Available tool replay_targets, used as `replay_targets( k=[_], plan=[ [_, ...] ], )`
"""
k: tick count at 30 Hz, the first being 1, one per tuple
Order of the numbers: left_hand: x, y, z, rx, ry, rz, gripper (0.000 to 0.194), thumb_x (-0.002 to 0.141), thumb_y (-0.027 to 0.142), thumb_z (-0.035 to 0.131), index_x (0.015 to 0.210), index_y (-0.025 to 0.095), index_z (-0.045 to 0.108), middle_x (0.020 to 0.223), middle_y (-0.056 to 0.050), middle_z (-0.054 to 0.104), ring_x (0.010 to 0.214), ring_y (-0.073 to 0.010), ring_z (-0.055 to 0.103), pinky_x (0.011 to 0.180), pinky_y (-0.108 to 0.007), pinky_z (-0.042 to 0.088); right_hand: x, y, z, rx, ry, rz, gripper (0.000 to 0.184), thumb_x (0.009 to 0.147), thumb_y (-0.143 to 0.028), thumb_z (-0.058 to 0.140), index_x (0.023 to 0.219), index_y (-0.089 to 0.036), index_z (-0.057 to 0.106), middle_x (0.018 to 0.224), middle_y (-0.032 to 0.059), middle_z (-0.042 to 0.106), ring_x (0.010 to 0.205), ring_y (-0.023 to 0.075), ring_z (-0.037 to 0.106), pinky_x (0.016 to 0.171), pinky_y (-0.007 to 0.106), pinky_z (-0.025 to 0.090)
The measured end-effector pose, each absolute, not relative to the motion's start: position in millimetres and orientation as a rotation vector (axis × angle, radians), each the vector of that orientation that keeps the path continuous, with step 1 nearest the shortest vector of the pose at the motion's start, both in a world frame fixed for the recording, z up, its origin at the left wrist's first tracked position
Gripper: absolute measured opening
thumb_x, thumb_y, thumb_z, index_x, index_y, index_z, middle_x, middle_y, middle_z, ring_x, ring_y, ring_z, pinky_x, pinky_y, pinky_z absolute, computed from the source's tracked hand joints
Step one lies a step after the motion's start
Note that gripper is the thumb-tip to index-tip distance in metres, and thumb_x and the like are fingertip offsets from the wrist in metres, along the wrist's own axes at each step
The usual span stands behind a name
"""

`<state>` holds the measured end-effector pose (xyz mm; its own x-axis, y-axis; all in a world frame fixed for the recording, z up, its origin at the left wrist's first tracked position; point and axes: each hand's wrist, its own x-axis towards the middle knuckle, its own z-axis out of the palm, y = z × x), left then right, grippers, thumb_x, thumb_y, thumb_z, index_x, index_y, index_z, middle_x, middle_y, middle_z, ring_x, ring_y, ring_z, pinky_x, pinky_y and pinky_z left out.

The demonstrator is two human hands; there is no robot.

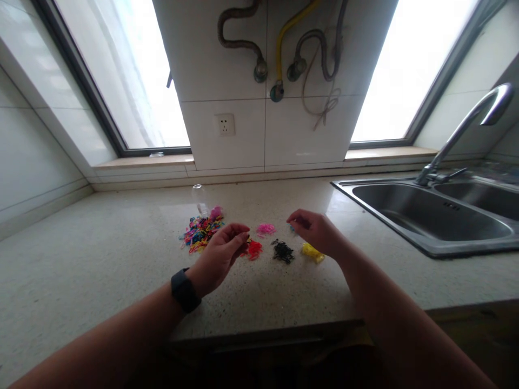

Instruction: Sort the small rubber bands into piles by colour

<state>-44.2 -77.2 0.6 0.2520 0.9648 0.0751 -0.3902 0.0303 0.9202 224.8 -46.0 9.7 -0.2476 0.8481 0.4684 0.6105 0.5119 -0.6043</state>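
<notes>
My left hand point(221, 251), a dark watch on its wrist, hovers between a mixed heap of colourful small rubber bands point(198, 232) and a red pile point(254, 249). Its thumb and fingers are closed in a pinch; a tiny dark speck shows at the tips, too small to name. Over to the right, my right hand point(314, 229) is pinched above a few blue bands point(291, 228), which it partly hides. Whatever its fingertips hold cannot be made out. Between the hands lie a pink pile point(266, 229) and a black pile point(283, 252). Yellow bands point(312, 252) lie below my right hand.
Behind the mixed heap lies a clear plastic container point(199, 197). A steel sink point(405, 216) with a tall faucet point(458, 135) is set into the counter point(121, 259) on the right. Hoses and valves point(277, 91) and a wall socket point(224, 124) are on the tiled wall.
</notes>
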Motion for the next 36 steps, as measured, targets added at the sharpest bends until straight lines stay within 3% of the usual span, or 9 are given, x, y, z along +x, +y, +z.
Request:
replay_targets(
  k=[4,8,17,30,36],
  plan=[
    [-40,-83,-1,1.07,0.709,1.171,0.02,0.078,0.028,0.078,0.092,0.018,0.067,0.08,0.001,0.063,0.069,-0.0077,0.059,0.068,-0.019,0.051,185,-60,10,-0.984,-2.047,0.597,0.022,0.089,-0.04,0.062,0.094,-0.019,0.067,0.066,-0.0025,0.055,0.055,0.0088,0.043,0.051,0.022,0.034],
    [-37,-84,-4,1.123,0.687,1.136,0.019,0.082,0.031,0.075,0.094,0.019,0.066,0.082,-0.001,0.065,0.07,-0.0102,0.06,0.068,-0.023,0.051,168,-64,7,-0.924,-2.086,0.608,0.026,0.083,-0.043,0.071,0.094,-0.019,0.067,0.071,-0.0014,0.058,0.055,0.0081,0.045,0.051,0.022,0.036],
    [-38,-81,-11,1.205,0.687,1.111,0.02,0.084,0.032,0.073,0.095,0.018,0.064,0.089,-0.005,0.068,0.08,-0.0152,0.065,0.076,-0.03,0.051,163,-61,-2,-0.876,-2.077,0.734,0.016,0.085,-0.034,0.067,0.084,-0.018,0.065,0.064,-0.0031,0.055,0.053,0.008,0.044,0.051,0.022,0.035],
    [-41,-81,-10,1.15,0.642,1.083,0.022,0.084,0.026,0.074,0.098,0.015,0.06,0.086,-0.003,0.067,0.076,-0.0125,0.065,0.076,-0.028,0.051,166,-64,-1,-0.862,-1.99,0.877,0.007,0.077,-0.016,0.063,0.076,-0.018,0.057,0.061,-0.0055,0.048,0.054,0.0073,0.041,0.049,0.02,0.032],
    [-42,-83,-6,1.06,0.623,1.092,0.018,0.084,0.022,0.075,0.096,0.015,0.062,0.083,0.0,0.067,0.073,-0.0091,0.064,0.075,-0.023,0.053,171,-67,13,-0.863,-1.788,0.975,0.012,0.079,-0.025,0.067,0.077,-0.017,0.059,0.059,-0.0057,0.048,0.052,0.0071,0.04,0.047,0.021,0.032]
  ],
)
